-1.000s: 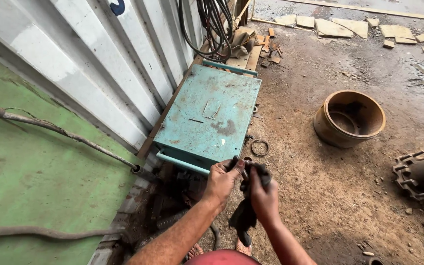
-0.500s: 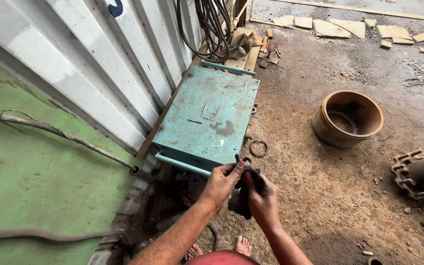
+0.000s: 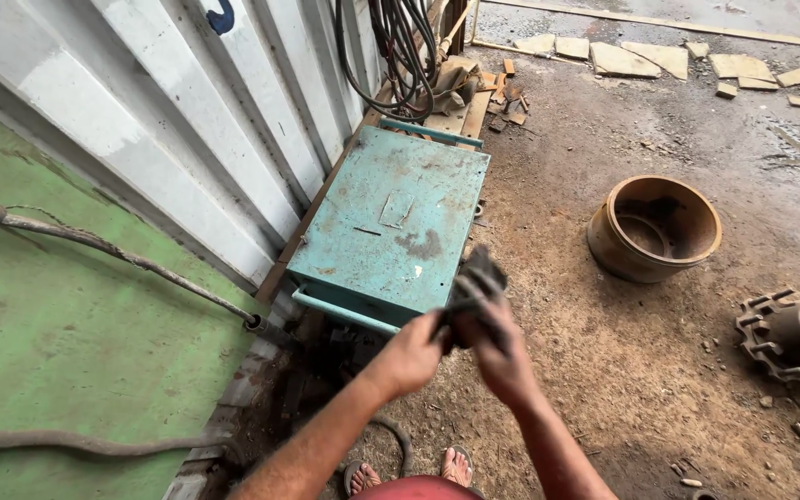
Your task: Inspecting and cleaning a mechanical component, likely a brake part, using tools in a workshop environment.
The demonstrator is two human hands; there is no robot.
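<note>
The dark glove (image 3: 474, 287) sits bunched between our hands, just in front of the teal metal box (image 3: 391, 227); our left hand (image 3: 411, 354) pinches its cuff, our right hand (image 3: 497, 347) grips the rest; best we hold the cuff open and steady.

dirt floor (image 3: 659, 370) | teal metal box (image 3: 391, 222) by wall | rusty drum (image 3: 655, 227) | gear hub (image 3: 793, 333) | stone slabs (image 3: 641, 57)

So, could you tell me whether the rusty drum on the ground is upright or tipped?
Upright: the drum rests flat, its open mouth facing up.
</note>
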